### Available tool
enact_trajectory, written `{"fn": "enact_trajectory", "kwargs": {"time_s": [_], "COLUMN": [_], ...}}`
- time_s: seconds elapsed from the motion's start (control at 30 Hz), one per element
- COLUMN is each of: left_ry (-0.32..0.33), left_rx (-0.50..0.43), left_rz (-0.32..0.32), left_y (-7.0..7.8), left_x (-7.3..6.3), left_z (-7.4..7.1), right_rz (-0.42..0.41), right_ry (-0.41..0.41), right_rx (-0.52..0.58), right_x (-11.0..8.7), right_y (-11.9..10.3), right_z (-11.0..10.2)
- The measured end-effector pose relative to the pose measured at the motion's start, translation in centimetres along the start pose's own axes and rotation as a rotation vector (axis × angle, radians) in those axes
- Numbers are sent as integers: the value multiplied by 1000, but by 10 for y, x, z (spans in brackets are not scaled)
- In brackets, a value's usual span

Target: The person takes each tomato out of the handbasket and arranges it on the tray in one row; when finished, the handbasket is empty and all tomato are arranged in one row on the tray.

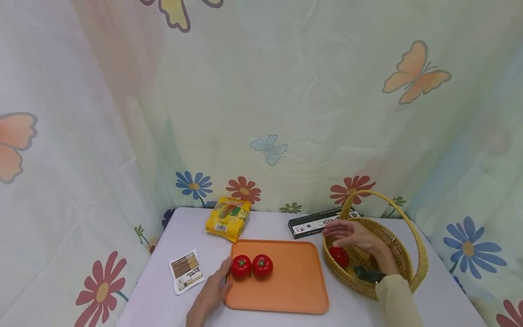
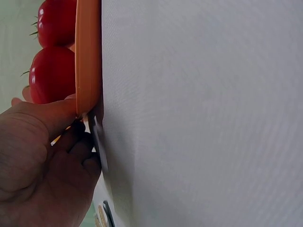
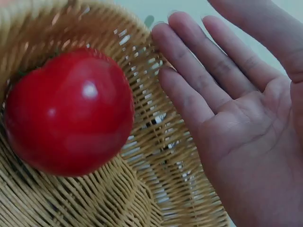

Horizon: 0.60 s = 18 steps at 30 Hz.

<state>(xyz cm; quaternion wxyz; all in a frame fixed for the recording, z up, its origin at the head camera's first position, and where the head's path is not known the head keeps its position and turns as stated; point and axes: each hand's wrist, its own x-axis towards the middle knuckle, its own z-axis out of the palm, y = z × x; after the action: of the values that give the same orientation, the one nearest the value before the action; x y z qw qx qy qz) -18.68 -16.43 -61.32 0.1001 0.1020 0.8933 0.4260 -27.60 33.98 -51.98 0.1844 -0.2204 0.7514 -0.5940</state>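
Red tomato [image 1: 340, 257] at the basket's [image 1: 354, 282] left end, and the right hand [image 1: 356, 236] sits beside it, fingers straight, holding nothing! Left hand [image 1: 213, 288] pinches the tray's [image 1: 294, 281] left edge; one careless lift could roll off the two tomatoes [image 1: 262, 266] near its far-left corner.

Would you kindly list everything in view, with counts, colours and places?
Shallow rectangular tray: 1, orange, table centre.
Glossy round tomatoes: 2, red, on tray's left.
Woven handled basket: 1, tan, right of tray.
Glossy tomato: 1, red, in basket.
Unidentified object: 1, dark green, beside right wrist.
Shiny food packet: 1, yellow, behind tray.
Flat sachet: 1, white-and-brown, left of tray.
Long pasta box: 1, black-and-white, beside basket.
Cloth covering: 1, white, beneath everything.
Fabric backdrop: 1, pale, patterned, around table.
Left hand: 1, bare, at tray's edge.
Right hand: 1, bare, over basket.
Sleeve: 1, pale yellow, right arm.
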Motion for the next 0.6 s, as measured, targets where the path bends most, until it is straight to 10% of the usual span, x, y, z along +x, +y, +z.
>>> {"fn": "enact_trajectory", "kwargs": {"time_s": [0.6], "left_ry": [-5], "left_rx": [1], "left_rz": [-13], "left_y": [3], "left_x": [1], "left_z": [-1], "right_rz": [161], "right_ry": [-36], "right_rx": [-146], "right_x": [-2], "right_y": [19], "right_z": [-7]}}
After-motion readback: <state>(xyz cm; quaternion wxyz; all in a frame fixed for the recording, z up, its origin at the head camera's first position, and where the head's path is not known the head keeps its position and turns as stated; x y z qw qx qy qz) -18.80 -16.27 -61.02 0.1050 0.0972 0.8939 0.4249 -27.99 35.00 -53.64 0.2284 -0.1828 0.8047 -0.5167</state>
